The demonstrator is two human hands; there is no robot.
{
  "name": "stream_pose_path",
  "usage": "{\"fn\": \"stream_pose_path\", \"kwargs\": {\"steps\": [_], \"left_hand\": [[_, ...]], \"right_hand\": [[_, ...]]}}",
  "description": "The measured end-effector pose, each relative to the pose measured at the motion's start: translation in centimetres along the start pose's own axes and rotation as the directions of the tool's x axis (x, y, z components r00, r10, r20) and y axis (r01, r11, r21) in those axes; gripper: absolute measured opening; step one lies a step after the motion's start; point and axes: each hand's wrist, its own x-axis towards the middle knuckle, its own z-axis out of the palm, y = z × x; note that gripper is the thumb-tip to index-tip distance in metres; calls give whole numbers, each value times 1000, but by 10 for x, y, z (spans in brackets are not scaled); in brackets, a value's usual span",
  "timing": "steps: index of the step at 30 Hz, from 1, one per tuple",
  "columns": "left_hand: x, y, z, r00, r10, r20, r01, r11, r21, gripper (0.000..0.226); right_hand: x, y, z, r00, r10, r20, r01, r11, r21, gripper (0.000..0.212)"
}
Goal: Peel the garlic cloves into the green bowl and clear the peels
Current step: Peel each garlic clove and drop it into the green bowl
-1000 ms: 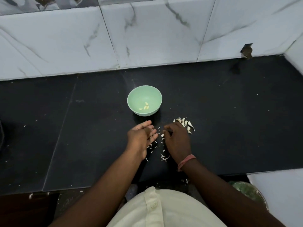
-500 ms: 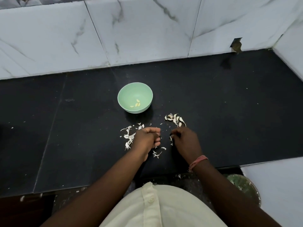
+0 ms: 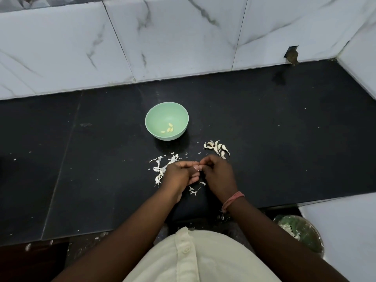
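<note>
A green bowl (image 3: 154, 115) stands on the black counter with three peeled garlic cloves (image 3: 168, 128) in its bottom. A small heap of unpeeled garlic cloves (image 3: 217, 148) lies right of the bowl. White peels (image 3: 161, 168) are scattered left of my hands, and a few more peels (image 3: 194, 191) lie below them. My left hand (image 3: 181, 176) and my right hand (image 3: 218, 176) meet fingertip to fingertip just in front of the heap, pinching a small garlic clove (image 3: 198, 167) that is mostly hidden by the fingers.
The black counter (image 3: 284, 139) ends at a marble-tiled wall (image 3: 183, 37) behind and a white ledge (image 3: 345, 231) at the front right. A green-lined bin (image 3: 301, 233) with peels sits below the counter edge on the right.
My hands have drawn together over a clove taken near the heap. The left hand shifted off the peel scatter, which now shows at its left.
</note>
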Motion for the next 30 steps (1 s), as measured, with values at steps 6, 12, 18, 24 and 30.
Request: {"fn": "stream_pose_path", "kwargs": {"steps": [6,12,18,24,30], "left_hand": [[-3,5,1,998,-64,-10,60,971,-230,10],[-4,10,-3,991,-94,-97,65,962,-266,8],[-6,11,-10,992,-107,-70,88,967,-238,5],[-15,23,-6,997,40,-61,-47,992,-118,10],[-25,38,-5,982,139,-126,-148,986,-72,13]], "right_hand": [[1,-4,9,990,116,-80,-95,969,227,4],[-4,-4,18,999,-30,10,29,994,103,15],[-2,-1,19,999,10,46,-20,977,211,14],[-1,-12,12,992,84,91,-117,873,473,8],[2,-23,9,995,27,93,-71,859,508,7]]}}
